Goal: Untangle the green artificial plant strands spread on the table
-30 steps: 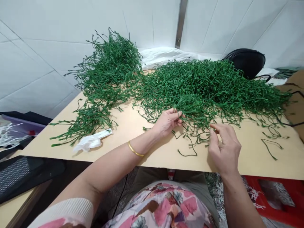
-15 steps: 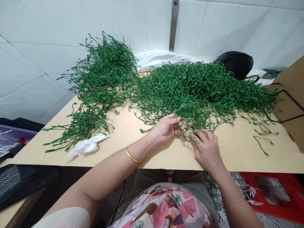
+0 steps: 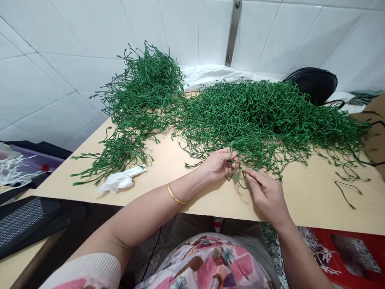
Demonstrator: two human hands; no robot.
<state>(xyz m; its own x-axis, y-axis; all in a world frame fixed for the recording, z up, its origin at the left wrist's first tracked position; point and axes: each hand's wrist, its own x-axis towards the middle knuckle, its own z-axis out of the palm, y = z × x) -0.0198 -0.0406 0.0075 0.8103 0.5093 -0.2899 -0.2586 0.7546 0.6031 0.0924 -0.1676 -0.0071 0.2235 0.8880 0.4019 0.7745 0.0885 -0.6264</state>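
Observation:
My left hand [image 3: 224, 163] is closed in a pinch on a thin green plastic stem [image 3: 240, 177], just in front of the big pile. The stem curls down in a loop between my two hands. My right hand [image 3: 265, 192] is closed too, thumb and forefinger pinched at the loop's right side; the fingertips partly hide what they grip. Behind both hands spreads a large tangled heap of green stems [image 3: 249, 108] with small knobbed ends. A taller heap [image 3: 150, 80] stands at the back left, and a looser bunch [image 3: 117, 154] lies nearer on the left.
A crumpled white plastic piece [image 3: 118, 181] lies at the table's [image 3: 168, 196] front left. A black bag [image 3: 315, 85] stands behind the heap, with a cardboard box [image 3: 374, 128] at the right edge. Below the table on the right is a red crate [image 3: 325, 241]. A tiled wall closes the back.
The view has shifted left a little. The stem between my hands has bent into a loop, and my right hand's fingers have drawn into a tighter pinch.

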